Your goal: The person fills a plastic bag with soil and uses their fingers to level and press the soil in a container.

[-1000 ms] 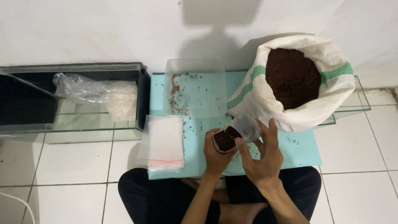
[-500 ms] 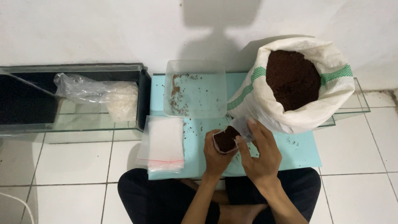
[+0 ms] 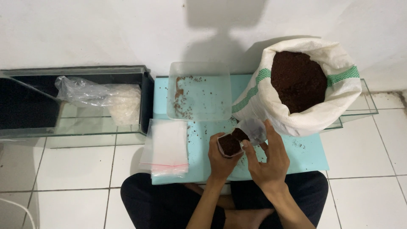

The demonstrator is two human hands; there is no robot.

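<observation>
Pouch (image 3: 229,144): small, clear, part-filled with dark soil, gripped upright by left hand (image 3: 221,159) above the table (image 3: 311,154). Right hand (image 3: 267,159) fingers (image 3: 247,149) pinch a second plastic piece at its mouth. Sack (image 3: 296,89) just behind. Best kept level, mouth wide.

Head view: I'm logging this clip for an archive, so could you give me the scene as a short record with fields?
setting: person seated on a white tiled floor at a pale blue mat
left hand: holds a small clear bag of dark brown granules
right hand: holds a small clear scoop tipped at the bag's mouth
sack: large white woven sack, open, full of the same brown material
tray: clear plastic tray with scattered crumbs
stack: empty clear bags left of the hands
far left: glass tank holding a plastic bag of white material
</observation>
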